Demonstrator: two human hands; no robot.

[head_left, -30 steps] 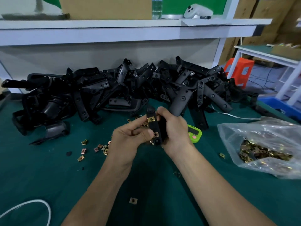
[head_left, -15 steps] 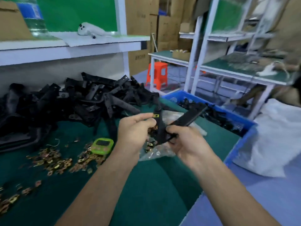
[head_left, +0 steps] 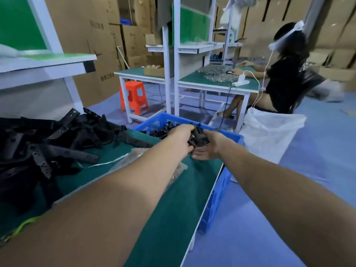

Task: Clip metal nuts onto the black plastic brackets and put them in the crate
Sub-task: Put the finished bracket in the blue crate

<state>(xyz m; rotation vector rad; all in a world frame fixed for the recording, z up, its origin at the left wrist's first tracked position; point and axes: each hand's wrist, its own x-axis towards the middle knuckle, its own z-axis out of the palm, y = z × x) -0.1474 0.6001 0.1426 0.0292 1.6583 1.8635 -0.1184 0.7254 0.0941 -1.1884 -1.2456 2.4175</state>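
Over the blue crate (head_left: 217, 195), your hands meet at a black bracket (head_left: 201, 140).
Your left hand (head_left: 182, 139) curls round it; your right hand (head_left: 209, 151) lies loose-fingered beneath. Lower it in before releasing.

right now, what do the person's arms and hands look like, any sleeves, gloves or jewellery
The left forearm and right forearm are bare to the picture's edge, no sleeves. The left hand and right hand wear no gloves; no ring, watch or wristband shows.
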